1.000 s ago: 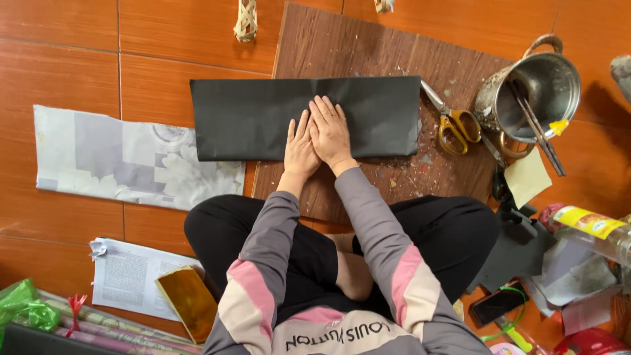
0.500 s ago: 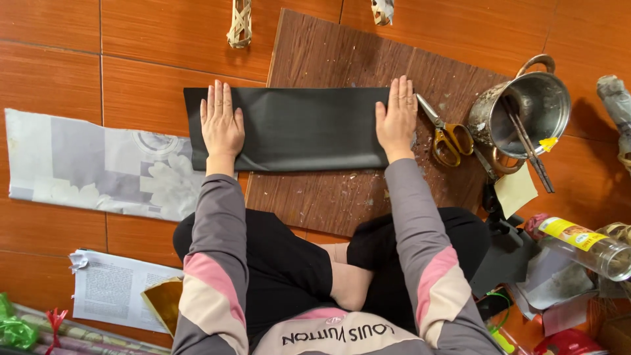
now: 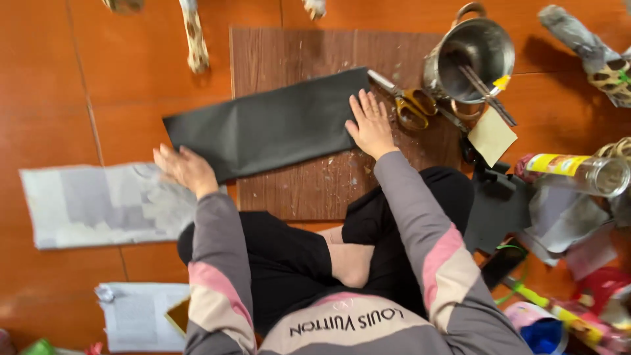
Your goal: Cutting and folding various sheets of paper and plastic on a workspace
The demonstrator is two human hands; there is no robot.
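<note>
A folded black sheet (image 3: 276, 125) lies across a brown wooden board (image 3: 309, 190) on the orange tiled floor. My right hand (image 3: 370, 123) presses flat on the sheet's right end, fingers spread. My left hand (image 3: 184, 167) is off the sheet's lower left corner, blurred, resting over the edge of a grey patterned paper (image 3: 98, 204). Whether it grips anything I cannot tell. I sit cross-legged, knees below the board.
Yellow-handled scissors (image 3: 411, 105) lie right of the sheet, beside a metal pot (image 3: 473, 59) holding tools. A beige card (image 3: 491, 135), a clear bottle (image 3: 578, 172), black scraps and clutter fill the right. A white printed paper (image 3: 135, 315) lies lower left.
My hands went from together at the sheet's middle to its two ends. Now the left hand has slid down off the sheet onto the grey paper, and the view has tilted.
</note>
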